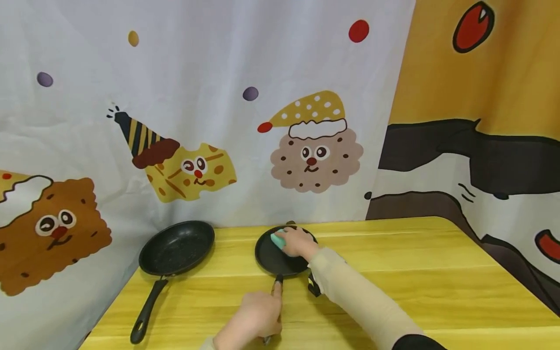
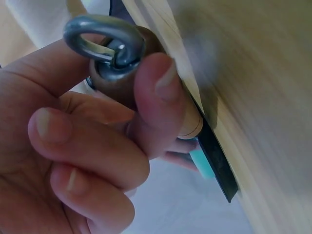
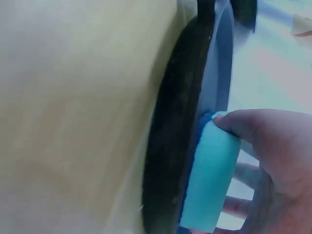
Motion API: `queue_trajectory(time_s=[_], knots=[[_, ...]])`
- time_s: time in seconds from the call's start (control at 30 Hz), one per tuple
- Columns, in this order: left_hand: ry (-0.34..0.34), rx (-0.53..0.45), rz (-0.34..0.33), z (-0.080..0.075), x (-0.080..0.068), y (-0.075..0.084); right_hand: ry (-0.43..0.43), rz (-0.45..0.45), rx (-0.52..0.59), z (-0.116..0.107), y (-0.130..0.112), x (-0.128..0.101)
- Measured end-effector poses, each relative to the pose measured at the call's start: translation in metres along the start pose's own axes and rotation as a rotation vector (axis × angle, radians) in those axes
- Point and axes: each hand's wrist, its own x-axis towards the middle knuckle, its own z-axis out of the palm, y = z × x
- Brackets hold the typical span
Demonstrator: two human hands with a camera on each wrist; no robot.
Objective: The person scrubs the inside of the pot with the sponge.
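A shallow black pan point(image 1: 269, 257) lies on the wooden table in front of me. My left hand point(image 1: 258, 313) grips its handle, with the index finger stretched along it toward the pan in the head view. In the left wrist view, the handle shows light wood point(image 2: 192, 122) and a metal ring point(image 2: 105, 24) at its end. My right hand point(image 1: 299, 243) holds a turquoise sponge point(image 3: 212, 170) between thumb and fingers. The sponge's dark blue side faces down against the pan's inner surface. Seen from above, the sponge sits toward the far half of the pan.
To the left, a deeper black frying pan point(image 1: 175, 248) stands with its handle point(image 1: 148, 311) toward me. Behind the table point(image 1: 393, 272) hangs a curtain point(image 1: 210, 63) with cartoon prints. A small black and yellow item point(image 1: 313, 286) shows below my right wrist.
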Motion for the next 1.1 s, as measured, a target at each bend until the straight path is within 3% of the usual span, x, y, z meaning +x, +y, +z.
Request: queue_trajectory(time_s=[0.17,0.27,0.37,0.47,0.63,0.87,1.0,1.1], knots=[[-0.044,-0.052,0.017,-0.004,0.002,-0.003,0.082,-0.096,0.117,-0.001,0.015,-0.012],[-0.027,-0.082,0.012,-0.004,0.001,-0.004,0.210,-0.145,0.204,-0.001,0.027,-0.015],[0.003,-0.094,0.026,-0.003,0.002,-0.002,0.325,-0.114,0.351,-0.006,0.041,-0.021],[0.020,-0.118,0.059,0.000,0.003,-0.003,0.385,-0.037,0.571,-0.010,0.053,-0.032],[-0.016,-0.257,0.124,0.002,0.001,-0.012,0.341,0.036,1.012,-0.003,0.071,-0.050],[-0.078,-0.355,0.129,-0.003,-0.002,-0.019,0.279,0.035,1.658,0.009,0.087,-0.056],[-0.093,-0.424,0.142,-0.003,-0.001,-0.020,0.214,0.009,1.846,0.012,0.092,-0.061],[-0.089,-0.515,0.152,-0.001,-0.002,-0.023,0.146,-0.017,1.888,0.015,0.092,-0.063]])
